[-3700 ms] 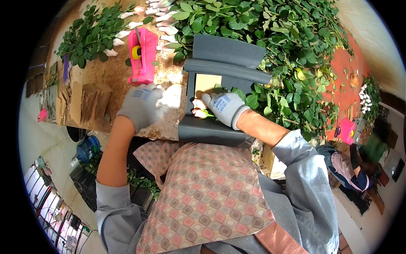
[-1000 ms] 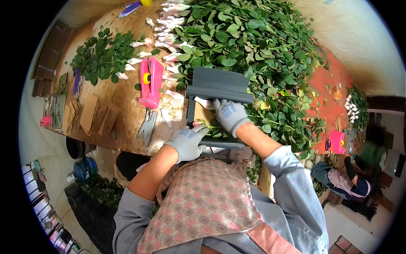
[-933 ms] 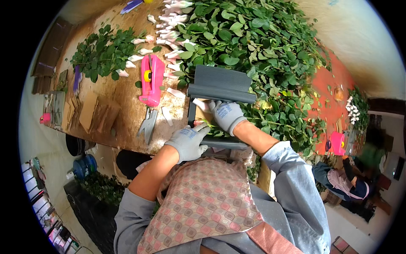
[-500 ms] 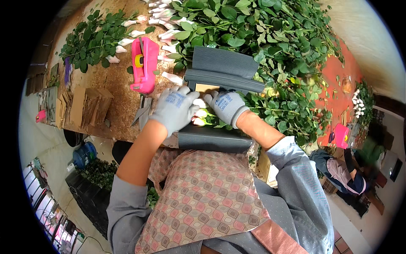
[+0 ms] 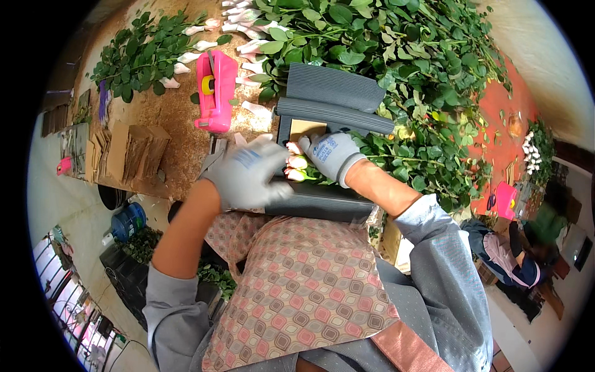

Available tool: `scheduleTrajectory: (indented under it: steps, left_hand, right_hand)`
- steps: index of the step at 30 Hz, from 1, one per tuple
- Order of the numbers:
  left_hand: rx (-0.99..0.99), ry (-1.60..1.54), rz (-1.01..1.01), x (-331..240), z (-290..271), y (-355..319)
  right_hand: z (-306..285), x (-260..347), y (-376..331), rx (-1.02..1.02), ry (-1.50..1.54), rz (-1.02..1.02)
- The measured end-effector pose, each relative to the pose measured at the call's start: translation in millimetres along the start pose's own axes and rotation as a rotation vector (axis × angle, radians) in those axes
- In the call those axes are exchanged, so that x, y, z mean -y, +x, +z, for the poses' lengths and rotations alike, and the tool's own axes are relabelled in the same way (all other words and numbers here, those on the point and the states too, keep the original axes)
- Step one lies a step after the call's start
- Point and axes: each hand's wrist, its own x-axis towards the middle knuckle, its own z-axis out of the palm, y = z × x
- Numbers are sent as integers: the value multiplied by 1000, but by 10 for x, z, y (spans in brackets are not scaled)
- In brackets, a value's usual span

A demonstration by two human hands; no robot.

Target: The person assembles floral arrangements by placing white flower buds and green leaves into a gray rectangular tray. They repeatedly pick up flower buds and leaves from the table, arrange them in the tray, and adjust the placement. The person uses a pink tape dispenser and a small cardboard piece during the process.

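Three or so pale pink rose heads (image 5: 297, 162) lie side by side on a dark grey ridged mat (image 5: 319, 204). My gloved right hand (image 5: 334, 157) is closed over them just below the blooms, its thumb beside the topmost head. A small piece of cardboard (image 5: 307, 128) lies right above that hand. My gloved left hand (image 5: 251, 173), smeared by motion, hovers left of the blooms with its fingers apart and nothing visible in them. The mat's upper flap (image 5: 334, 87) is folded back behind the cardboard. Leafy rose stems (image 5: 396, 158) run rightward from under my right hand.
A pink tape dispenser (image 5: 215, 93) stands left of the mat, near scissors (image 5: 214, 149). Cardboard pieces (image 5: 133, 155) stand at the table's left edge. Many leafy roses (image 5: 372, 37) cover the far side. A person (image 5: 505, 251) is at the right.
My left hand has pulled back from the rose heads, toward me and to the left. My right hand stays on the roses. More of the blooms and cardboard shows.
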Motion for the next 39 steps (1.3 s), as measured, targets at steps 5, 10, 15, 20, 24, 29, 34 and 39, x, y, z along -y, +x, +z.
scheduleTrajectory:
  steps: [5,10,15,20,24,29,34,39]
  left_hand:
    - [128,-126,-34,-249,505,82]
    - [133,69,-40,-345,490,102]
    - [102,25,-88,-328,471,189]
    - [82,46,-110,-306,562,190]
    - [77,22,-87,-293,562,209]
    - [52,57,-77,-308,576,215]
    - [59,47,-90,-318,558,201]
    - [96,52,-97,-322,563,222]
  right_hand:
    - [-47,81,33,-23,-43,7]
    - [-86,76,-13,-3,19,25]
    - [-271,36,-41,72,97,55]
    - [-852,-93,-409,-591,273,18]
    - [-840,-1004,-344,-811,311,403]
    - [53,-1835,-355,-199,32,764]
    - [73,-1642,-390,-82,-172,759]
    - [-269,-1776,-589,-301,-380,702]
